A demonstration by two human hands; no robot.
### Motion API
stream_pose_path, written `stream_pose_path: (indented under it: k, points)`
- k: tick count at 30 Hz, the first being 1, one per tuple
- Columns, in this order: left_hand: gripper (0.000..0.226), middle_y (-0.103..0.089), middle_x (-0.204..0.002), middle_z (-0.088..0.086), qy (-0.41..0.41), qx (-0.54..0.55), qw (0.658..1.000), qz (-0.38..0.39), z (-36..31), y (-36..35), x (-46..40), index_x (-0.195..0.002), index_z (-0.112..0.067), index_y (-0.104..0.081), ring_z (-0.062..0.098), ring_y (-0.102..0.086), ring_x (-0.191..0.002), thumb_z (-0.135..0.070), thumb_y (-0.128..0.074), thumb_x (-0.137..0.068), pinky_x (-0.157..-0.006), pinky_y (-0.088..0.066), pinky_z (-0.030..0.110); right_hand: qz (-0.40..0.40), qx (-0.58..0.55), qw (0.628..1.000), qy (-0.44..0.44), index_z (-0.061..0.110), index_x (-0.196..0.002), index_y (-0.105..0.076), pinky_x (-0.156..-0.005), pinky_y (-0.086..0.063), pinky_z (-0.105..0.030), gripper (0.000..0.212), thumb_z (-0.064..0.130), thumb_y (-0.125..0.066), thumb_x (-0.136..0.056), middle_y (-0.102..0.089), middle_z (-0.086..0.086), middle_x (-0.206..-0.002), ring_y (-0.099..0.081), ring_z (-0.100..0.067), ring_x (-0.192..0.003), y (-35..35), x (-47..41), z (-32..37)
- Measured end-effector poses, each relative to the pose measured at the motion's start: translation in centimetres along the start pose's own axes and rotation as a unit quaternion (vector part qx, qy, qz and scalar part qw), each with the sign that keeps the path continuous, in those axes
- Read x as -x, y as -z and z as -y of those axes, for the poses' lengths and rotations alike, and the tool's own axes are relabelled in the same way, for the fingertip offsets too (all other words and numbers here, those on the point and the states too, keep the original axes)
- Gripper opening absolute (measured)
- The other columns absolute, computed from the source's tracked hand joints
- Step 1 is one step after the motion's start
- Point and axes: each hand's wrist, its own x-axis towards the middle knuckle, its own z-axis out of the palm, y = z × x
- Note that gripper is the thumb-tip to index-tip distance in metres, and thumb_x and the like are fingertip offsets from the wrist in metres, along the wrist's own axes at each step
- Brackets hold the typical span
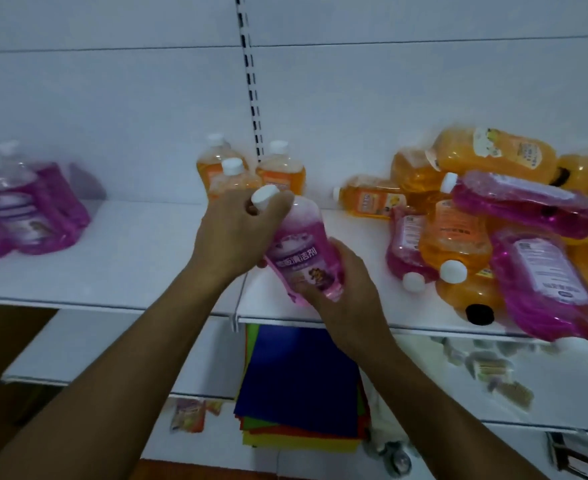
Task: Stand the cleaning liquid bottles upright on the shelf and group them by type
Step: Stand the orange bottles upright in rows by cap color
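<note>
Purple cleaning liquid fills the bottle (301,249) held at the centre of the frame, tilted with its white cap (264,198) toward the upper left and its label facing the camera. A person's left hand (237,233) curls round the neck and shoulder just below the cap, while the right hand (342,289) grips the base from below, fingers wrapped round its lower end. Both forearms reach up from the bottom corners. The bottle hangs just above the front part of a white shelf (129,265).

Beneath that shelf, at lower centre, lies a stack of coloured sheets (299,382), blue on top, with small packets (186,414) to its left.

On the shelf at the right of the frame, a jumbled heap (500,230) of orange and purple bottles lies on its side, some overlapping, one purple bottle (549,289) jutting past the shelf edge. Behind the hands, three orange bottles (278,168) stand upright against the back panel. At far left, a blurred cluster of purple bottles (25,209) stands together, white caps up. A slotted upright (249,77) runs up the white back wall.
</note>
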Motion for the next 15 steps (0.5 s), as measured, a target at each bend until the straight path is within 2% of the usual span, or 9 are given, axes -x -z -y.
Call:
stream_pose_path:
  k: [1, 3, 6, 8, 10, 12, 15]
  points:
    - [0.049, -0.067, -0.067, 0.0, 0.002, -0.032, 0.999, -0.015, 0.1, 0.9, 0.3, -0.08, -0.018, -0.064, 0.015, -0.065, -0.048, -0.062, -0.046, -0.09, -0.045, -0.051, 0.028, 0.008, -0.013, 1.0, 0.006, 0.046, -0.126, -0.038, -0.078, -0.045, -0.003, 0.06, 0.046, -0.074, -0.078, -0.05, 0.028, -0.114, -0.051, 0.015, -0.103, -1.0, 0.2, 0.3]
    - [0.053, -0.066, -0.068, -0.004, 0.003, -0.045, 0.998, -0.034, 0.6, 2.7, 0.8, -0.08, -0.024, -0.063, 0.013, -0.063, -0.053, -0.073, -0.041, -0.084, -0.048, -0.048, 0.026, 0.023, -0.052, 0.998, 0.01, 0.046, -0.122, -0.041, -0.071, -0.043, 0.001, 0.056, 0.039, -0.076, -0.078, -0.054, 0.025, -0.11, -0.053, 0.018, -0.097, -3.0, 0.4, 0.9]
    - [0.047, -0.069, -0.084, -0.003, 0.035, 0.01, 0.999, -0.039, 1.9, 5.2, 1.8, -0.098, -0.026, -0.064, 0.011, -0.065, -0.068, -0.068, -0.05, -0.082, -0.056, -0.047, 0.02, 0.07, -0.112, 0.991, 0.004, 0.044, -0.117, -0.047, -0.067, -0.046, -0.002, 0.05, 0.032, -0.077, -0.079, -0.063, 0.019, -0.106, -0.06, 0.012, -0.091, -5.8, 0.0, 1.8]
    - [0.048, -0.071, -0.094, 0.002, 0.073, 0.051, 0.995, -0.049, 3.1, 6.8, 2.6, -0.107, -0.021, -0.062, 0.016, -0.068, -0.08, -0.059, -0.06, -0.079, -0.064, -0.053, 0.025, 0.101, -0.123, 0.987, 0.005, 0.045, -0.116, -0.048, -0.065, -0.047, -0.004, 0.048, 0.031, -0.077, -0.079, -0.065, 0.019, -0.105, -0.062, 0.01, -0.089, -7.4, -0.4, 2.6]
    - [0.05, -0.072, -0.097, 0.007, 0.1, 0.076, 0.988, -0.086, 4.3, 8.5, 3.3, -0.109, -0.016, -0.061, 0.023, -0.069, -0.085, -0.054, -0.068, -0.078, -0.065, -0.055, 0.028, 0.137, -0.118, 0.983, 0.015, 0.041, -0.121, -0.05, -0.063, -0.047, -0.003, 0.05, 0.034, -0.076, -0.08, -0.064, 0.019, -0.107, -0.061, 0.011, -0.089, -9.0, -0.8, 3.6]
    - [0.044, -0.072, -0.095, 0.004, 0.114, 0.076, 0.982, -0.131, 5.5, 10.2, 3.9, -0.106, -0.016, -0.062, 0.02, -0.069, -0.083, -0.051, -0.068, -0.08, -0.058, -0.049, 0.019, 0.166, -0.11, 0.98, 0.029, 0.038, -0.125, -0.05, -0.063, -0.047, -0.003, 0.051, 0.038, -0.076, -0.08, -0.065, 0.018, -0.107, -0.062, 0.01, -0.09, -10.9, -1.1, 4.4]
    - [0.047, -0.071, -0.1, 0.0, 0.125, 0.077, 0.973, -0.178, 7.5, 12.5, 4.3, -0.107, -0.022, -0.059, 0.014, -0.069, -0.086, -0.055, -0.068, -0.075, -0.063, -0.053, 0.017, 0.21, -0.106, 0.971, 0.041, 0.028, -0.125, -0.053, -0.064, -0.048, -0.005, 0.052, 0.038, -0.076, -0.08, -0.066, 0.013, -0.107, -0.064, 0.002, -0.091, -14.3, -2.0, 5.6]
